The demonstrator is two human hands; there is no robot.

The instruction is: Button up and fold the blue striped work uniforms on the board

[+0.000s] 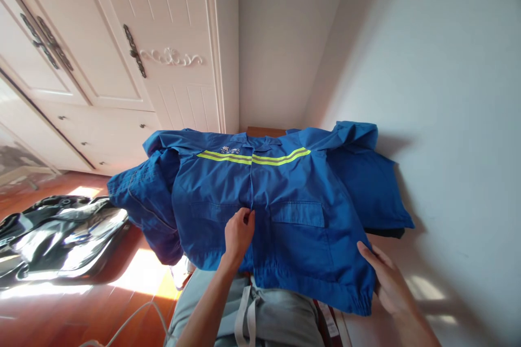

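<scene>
A blue work jacket point(293, 244) with a yellow reflective stripe across the chest lies spread out, collar away from me. My left hand point(239, 232) pinches the front placket near the middle, between the two pockets. At the jacket's lower right edge, my right hand point(385, 276) holds the side by the gathered hem, thumb on top and fingers partly hidden behind the cloth. More blue clothing point(142, 200) hangs at the left under a sleeve, and another blue piece point(366, 190) sticks out at the right.
White cabinets point(171, 27) with dark handles stand at the back left. A pale wall point(456, 92) rises close on the right. An open case point(109, 249) with shiny plastic-wrapped contents lies on the wooden floor point(134, 309) at left, and a white cable point(140, 309) runs nearby.
</scene>
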